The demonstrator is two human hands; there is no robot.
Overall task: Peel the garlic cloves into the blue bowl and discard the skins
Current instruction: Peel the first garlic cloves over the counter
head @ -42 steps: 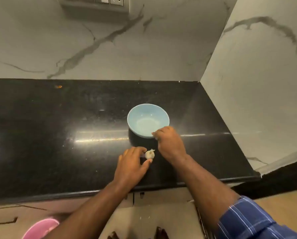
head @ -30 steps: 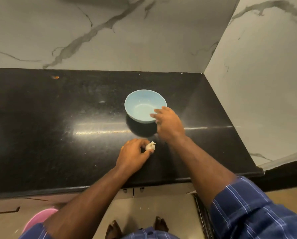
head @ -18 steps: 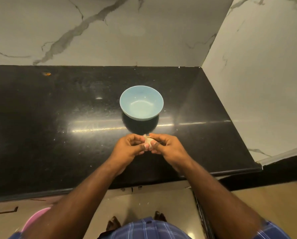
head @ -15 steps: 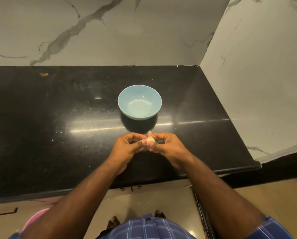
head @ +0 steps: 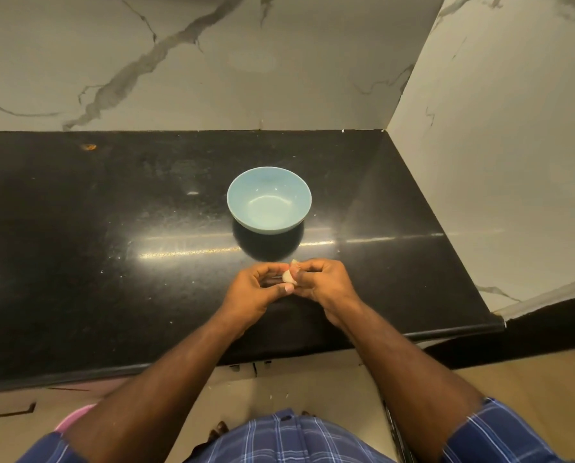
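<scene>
- Your two hands have come together over the black counter (head: 78,262); a second or so back your right hand (head: 326,282) was out at the bowl's rim and your left hand (head: 256,292) alone had the garlic down on the surface.
- The garlic (head: 288,277) is now lifted off the counter and sits between both hands, near the front edge and just this side of the blue bowl (head: 269,199).
- Your left-hand fingers are curled in with the thumb tip pressed to the garlic's near side; your right-hand fingers are curled round its right side, pinching it. A pale scrap pokes up above your right fingers, though whether it is loose skin or the stem tip is too small to tell.
- I judge this to be the very start of peeling: the grip is set, but no bare clove shows yet.
- The blue bowl stands upright, beyond your hands and apart from them, and I see nothing inside it but a sheen of light.
- A pink container (head: 75,417) peeks out low at the left, below the counter; its contents are hidden, and I cannot tell whether it is for the skins.
</scene>
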